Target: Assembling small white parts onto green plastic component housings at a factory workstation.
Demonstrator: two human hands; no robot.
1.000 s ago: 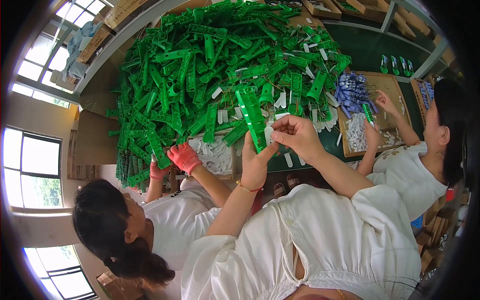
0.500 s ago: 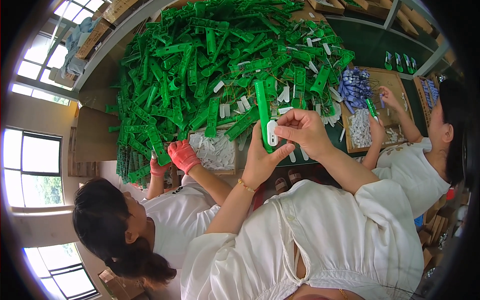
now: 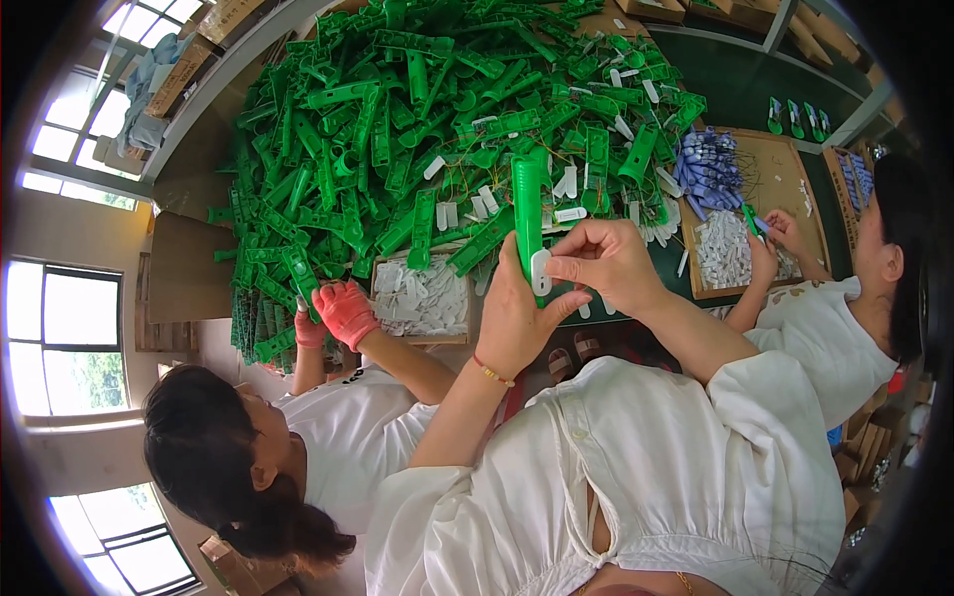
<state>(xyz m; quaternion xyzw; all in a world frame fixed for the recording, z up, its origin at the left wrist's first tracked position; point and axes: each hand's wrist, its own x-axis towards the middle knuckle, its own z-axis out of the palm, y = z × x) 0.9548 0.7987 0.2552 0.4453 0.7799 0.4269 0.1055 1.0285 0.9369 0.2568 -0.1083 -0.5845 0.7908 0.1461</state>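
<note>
My left hand [image 3: 515,323] is closed around the lower part of a long green plastic casing [image 3: 527,204], held upright in front of me. A small white rounded plastic piece [image 3: 541,272] lies against the casing's lower end. My right hand [image 3: 618,266] pinches the edge of this white piece, its thumb on the front and fingers curled behind. Just beyond my hands rises a big heap of green plastic casings [image 3: 348,149], with thin wires and white strips [image 3: 570,182] scattered over its near right side.
A box of white plastic parts [image 3: 422,298] stands left of my hands. On the left a co-worker's red-gloved hand [image 3: 345,313] handles a green casing. Another co-worker's hand [image 3: 787,233] works at the right, over a cardboard tray [image 3: 780,179] with purple wired parts [image 3: 708,169].
The green casing has turned in my left hand, showing a broader side. The left co-worker's gloved hands have shifted slightly left; the right co-worker's hands have come together lower over the tray.
</note>
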